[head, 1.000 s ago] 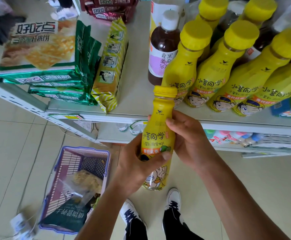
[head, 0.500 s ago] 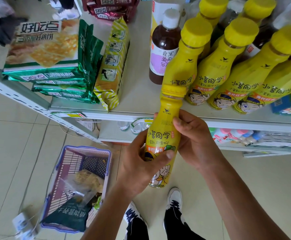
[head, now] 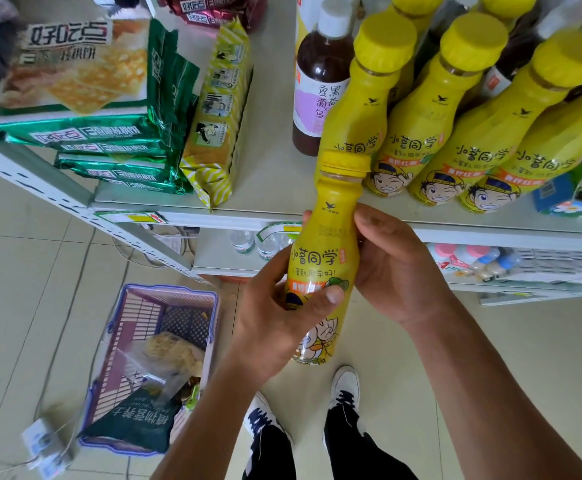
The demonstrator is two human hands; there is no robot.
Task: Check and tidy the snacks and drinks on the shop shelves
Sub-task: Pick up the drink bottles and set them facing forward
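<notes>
Yellow drink bottle [head: 327, 237] upright just off the shelf edge [head: 248, 216], my left hand [head: 275, 323] wrapped round its label, right hand [head: 393, 268] gripping its shoulder. Set it beside the matching row [head: 424, 126], label out (don't knock the dark bottle [head: 317, 91]).

Yellow drinks, green and striped snack packs.
The nearest yellow bottle [head: 327, 258] and the row of yellow bottles [head: 417, 126] have yellow caps and cartoon-boy labels; dark-brown drink bottle [head: 317, 81], white cap, lilac label; cracker packs [head: 85, 133] green foil; biscuit pack [head: 220, 112] yellow-white stripes; basket [head: 168, 291] lilac.
</notes>
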